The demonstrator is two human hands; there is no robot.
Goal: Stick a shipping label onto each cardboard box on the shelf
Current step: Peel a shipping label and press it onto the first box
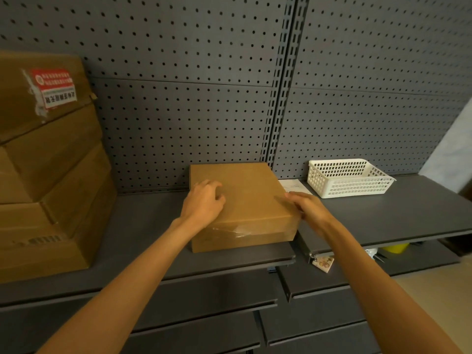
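Note:
A flat brown cardboard box (251,198) lies on the grey shelf (143,226), with clear tape on its front face and no label visible on top. My left hand (204,200) rests on the box's top near its left edge, fingers bent. My right hand (307,209) grips the box's right edge, fingers on top and thumb down the side. A white sheet of paper (293,186) lies on the shelf just right of the box, partly hidden behind it.
A stack of larger cardboard boxes (51,175) fills the shelf's left end; the top one carries a red and white label (57,88). A white plastic basket (347,178) stands at the right. Perforated back panel (204,98) behind. Lower shelves sit below.

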